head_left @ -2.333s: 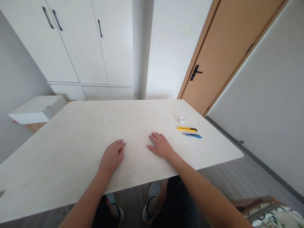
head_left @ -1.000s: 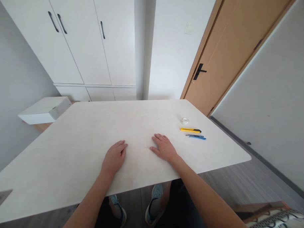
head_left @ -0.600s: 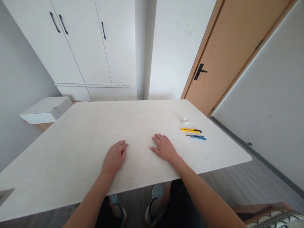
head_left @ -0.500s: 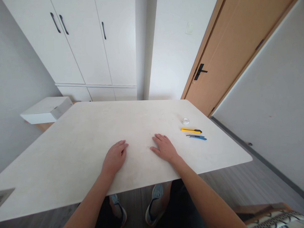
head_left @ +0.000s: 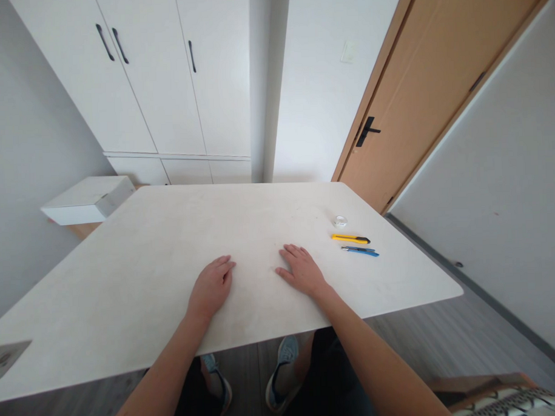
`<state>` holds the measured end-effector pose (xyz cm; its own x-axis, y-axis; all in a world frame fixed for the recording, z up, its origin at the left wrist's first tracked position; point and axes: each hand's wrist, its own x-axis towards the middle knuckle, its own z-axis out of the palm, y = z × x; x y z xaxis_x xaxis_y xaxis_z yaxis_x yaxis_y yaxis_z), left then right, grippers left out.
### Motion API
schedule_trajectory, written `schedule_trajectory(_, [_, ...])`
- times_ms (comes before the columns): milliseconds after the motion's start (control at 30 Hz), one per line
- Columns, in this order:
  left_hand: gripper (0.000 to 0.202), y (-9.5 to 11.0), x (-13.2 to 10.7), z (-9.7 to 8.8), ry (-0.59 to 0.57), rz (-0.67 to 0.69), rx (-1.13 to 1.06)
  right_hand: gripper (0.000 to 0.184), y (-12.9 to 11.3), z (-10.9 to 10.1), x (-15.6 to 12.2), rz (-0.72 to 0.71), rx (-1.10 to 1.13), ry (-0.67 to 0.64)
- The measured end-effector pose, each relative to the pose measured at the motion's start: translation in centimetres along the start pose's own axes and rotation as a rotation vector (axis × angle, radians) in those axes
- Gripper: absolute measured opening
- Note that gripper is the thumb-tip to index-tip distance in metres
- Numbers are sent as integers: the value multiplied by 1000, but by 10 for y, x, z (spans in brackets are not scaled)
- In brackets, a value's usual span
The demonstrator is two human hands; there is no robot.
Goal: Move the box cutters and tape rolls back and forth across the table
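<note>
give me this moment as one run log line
left hand: resting on table | right hand: palm down on table | to the right: yellow cutter, blue cutter, small clear roll

White wardrobe (head_left: 154, 73) ahead of me, black pull handles (head_left: 193, 56). Light switch (head_left: 347, 51) on white wall (head_left: 315, 109), left of a wooden door (head_left: 418, 75) with black lever handle (head_left: 367, 132). White box (head_left: 85, 189) off to my left. Grey plank floor (head_left: 445, 323); patterned fabric (head_left: 521, 403) low at my right.

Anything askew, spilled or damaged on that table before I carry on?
Nothing stands out. The yellow cutter, blue cutter and clear ring-shaped roll lie apart, no spill visible. Tiny specks mark the white tabletop. The blue cutter's tip looks silvery; whether its blade is out is too small to tell.
</note>
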<state>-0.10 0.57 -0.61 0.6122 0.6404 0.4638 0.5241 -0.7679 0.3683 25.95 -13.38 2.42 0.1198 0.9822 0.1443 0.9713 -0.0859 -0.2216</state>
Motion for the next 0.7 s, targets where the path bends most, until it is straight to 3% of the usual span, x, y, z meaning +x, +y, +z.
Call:
schedule_trajectory(533, [37, 1, 0, -2, -15, -23, -12, 58, -2, 2, 1, 0, 41, 15])
schedule_trajectory(633, [36, 2, 1, -3, -24, -29, -13, 46, 11, 0, 0, -13, 131, 40])
schedule_trajectory(700, [36, 3, 1, -3, -24, -33, -15, 38, 34, -10, -5, 20, 171, 93])
